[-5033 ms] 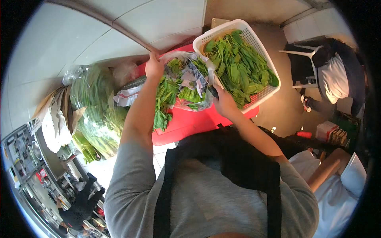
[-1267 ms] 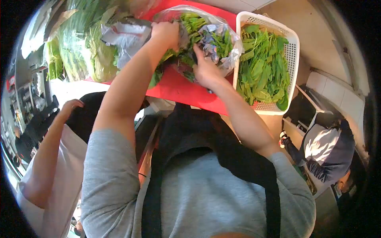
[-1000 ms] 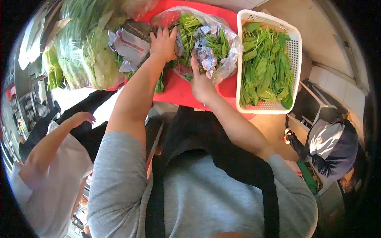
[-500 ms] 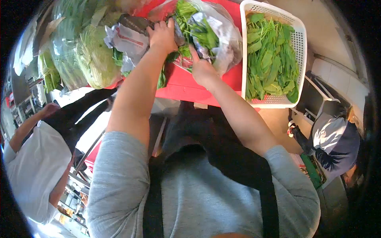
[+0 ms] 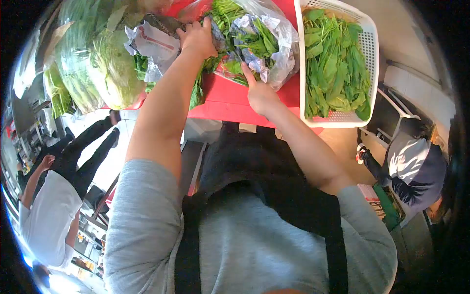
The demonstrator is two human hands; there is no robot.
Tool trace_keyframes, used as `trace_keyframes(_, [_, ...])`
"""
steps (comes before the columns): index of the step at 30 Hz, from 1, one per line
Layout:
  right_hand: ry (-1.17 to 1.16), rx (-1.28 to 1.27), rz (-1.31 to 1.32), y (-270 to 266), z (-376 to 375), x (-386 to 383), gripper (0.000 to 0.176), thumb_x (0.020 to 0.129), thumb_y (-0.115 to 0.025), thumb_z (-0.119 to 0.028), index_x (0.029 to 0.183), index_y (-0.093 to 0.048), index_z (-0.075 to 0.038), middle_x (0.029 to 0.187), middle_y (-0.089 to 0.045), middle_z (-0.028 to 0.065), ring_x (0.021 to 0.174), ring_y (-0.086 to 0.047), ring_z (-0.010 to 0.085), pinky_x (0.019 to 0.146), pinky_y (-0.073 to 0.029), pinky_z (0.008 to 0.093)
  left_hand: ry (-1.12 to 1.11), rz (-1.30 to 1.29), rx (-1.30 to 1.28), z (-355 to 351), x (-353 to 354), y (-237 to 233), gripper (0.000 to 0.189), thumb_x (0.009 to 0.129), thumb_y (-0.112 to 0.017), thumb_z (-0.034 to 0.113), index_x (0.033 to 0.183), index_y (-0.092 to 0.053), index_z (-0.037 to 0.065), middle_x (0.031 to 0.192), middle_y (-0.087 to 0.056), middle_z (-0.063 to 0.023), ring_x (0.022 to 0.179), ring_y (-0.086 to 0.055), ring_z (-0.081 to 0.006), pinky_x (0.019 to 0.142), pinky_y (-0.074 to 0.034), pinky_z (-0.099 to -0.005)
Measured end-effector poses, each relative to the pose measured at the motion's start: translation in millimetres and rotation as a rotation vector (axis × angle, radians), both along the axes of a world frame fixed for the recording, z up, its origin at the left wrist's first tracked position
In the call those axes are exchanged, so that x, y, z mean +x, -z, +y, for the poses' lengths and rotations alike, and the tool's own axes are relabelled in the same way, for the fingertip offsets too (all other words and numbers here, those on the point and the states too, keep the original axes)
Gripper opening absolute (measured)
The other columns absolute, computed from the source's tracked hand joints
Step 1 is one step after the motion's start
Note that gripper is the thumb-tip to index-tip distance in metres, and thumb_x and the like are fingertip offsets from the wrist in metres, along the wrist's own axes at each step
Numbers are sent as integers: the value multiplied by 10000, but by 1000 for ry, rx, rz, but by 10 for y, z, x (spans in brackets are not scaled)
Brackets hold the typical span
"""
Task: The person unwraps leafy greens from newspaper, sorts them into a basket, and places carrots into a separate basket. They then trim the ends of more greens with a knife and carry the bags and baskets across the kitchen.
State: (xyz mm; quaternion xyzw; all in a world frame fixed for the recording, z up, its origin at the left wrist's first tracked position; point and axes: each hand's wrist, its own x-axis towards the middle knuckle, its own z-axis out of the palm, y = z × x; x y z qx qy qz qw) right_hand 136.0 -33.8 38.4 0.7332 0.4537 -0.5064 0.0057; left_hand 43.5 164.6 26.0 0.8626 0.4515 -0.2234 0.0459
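A clear plastic bag [image 5: 286,54] lies on the red tabletop, with leafy greens [image 5: 252,44] and crumpled printed paper [image 5: 257,63] inside. My left hand [image 5: 198,39] rests at the bag's left side, fingers spread among the greens and paper. At the bag's near edge is my right hand [image 5: 262,95], index finger stretched out against the plastic and greens; its other fingers are partly hidden. Neither hand visibly grips anything. More loose leaves [image 5: 197,93] hang by my left wrist.
A white perforated basket [image 5: 374,73] of long leafy greens [image 5: 335,68] stands right of the bag. Bagged pale cabbage [image 5: 115,71] and torn white paper [image 5: 154,44] lie left on the red table [image 5: 225,105]. One person [image 5: 51,206] stands left, another [image 5: 416,166] bends at right.
My right hand has shifted slightly right and down along the bag's near side. The bag's mouth shows more paper and greens. The person at left has moved farther away.
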Motion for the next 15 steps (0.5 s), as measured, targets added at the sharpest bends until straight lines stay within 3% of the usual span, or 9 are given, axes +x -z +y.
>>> trace_keyframes(4, [-19, 132, -62, 246, 558, -56, 771, 837, -371, -49, 1486, 0, -236, 899, -619, 294, 742, -619, 408, 728, -476, 488, -15, -23, -8, -11, -67, 8, 1038, 521, -845, 441, 1371, -315, 170, 1259, -499, -122, 1217, -451, -297, 965, -334, -544])
trace_keyframes(7, [-44, 31, -30, 17, 42, -3, 773, 837, -394, -46, 1486, -7, -210, 879, -615, 299, 748, -620, 408, 708, -479, 497, -18, -35, -25, 83, -76, 5, 1138, 495, -855, 467, 1419, -265, 160, 1285, -499, -127, 1198, -481, -305, 925, -367, -569])
trace_keyframes(8, [-25, 153, -63, 187, -309, -26, 799, 836, -420, -32, 1488, -2, -227, 822, -605, 277, 702, -610, 400, 669, -476, 496, -24, -49, -45, 99, -77, 21, 1138, 494, -856, 466, 1418, -268, 157, 1292, -496, -128, 1199, -481, -308, 924, -366, -577])
trace_keyframes(11, [-94, -51, -106, -93, -562, -10, 832, 831, -439, -11, 1488, 0, -271, 767, -585, 242, 662, -599, 381, 637, -474, 480, -40, -66, -85, 204, -102, 24, 1107, 494, -853, 461, 1398, -290, 159, 1304, -491, -131, 1210, -475, -313, 935, -359, -588])
trace_keyframes(15, [-120, -57, -129, -71, -708, 0, 849, 834, -449, -14, 1486, 15, -298, 842, -576, 245, 693, -613, 357, 631, -488, 459, -50, -95, -128, 278, -172, 134, 1044, 500, -847, 454, 1358, -327, 169, 1304, -493, -132, 1238, -453, -308, 964, -346, -578])
